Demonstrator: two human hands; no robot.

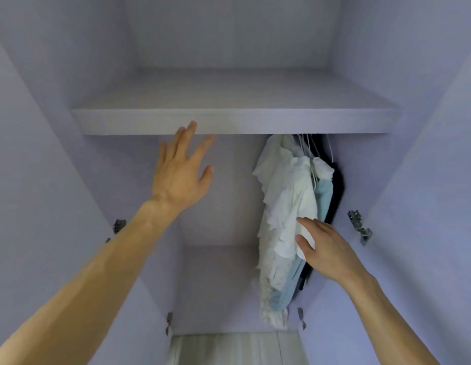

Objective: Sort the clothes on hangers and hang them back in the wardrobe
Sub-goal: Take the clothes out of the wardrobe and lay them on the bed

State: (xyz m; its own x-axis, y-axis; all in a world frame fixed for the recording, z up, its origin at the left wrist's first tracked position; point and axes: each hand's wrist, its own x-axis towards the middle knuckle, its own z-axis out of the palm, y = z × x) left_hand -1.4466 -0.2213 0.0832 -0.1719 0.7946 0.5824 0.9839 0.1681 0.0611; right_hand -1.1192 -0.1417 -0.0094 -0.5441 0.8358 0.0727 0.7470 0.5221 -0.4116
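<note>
Inside the open wardrobe (218, 196) several garments hang bunched at the right end, under the shelf: a white frilly garment (284, 206) in front, a light blue one (324, 196) behind it and a black one (337, 185) against the right wall. Their white hanger hooks (305, 143) show just below the shelf; the rail is hidden. My right hand (326, 248) lies with straight fingers against the white garment's lower side. My left hand (180, 169) is raised with spread fingers, fingertips at the front edge of the shelf (255, 122), holding nothing.
Both wardrobe doors stand open, with metal hinges on the left (118, 226) and right (359, 226). The left half of the hanging space holds no clothes. A pale floor strip (237, 349) shows below.
</note>
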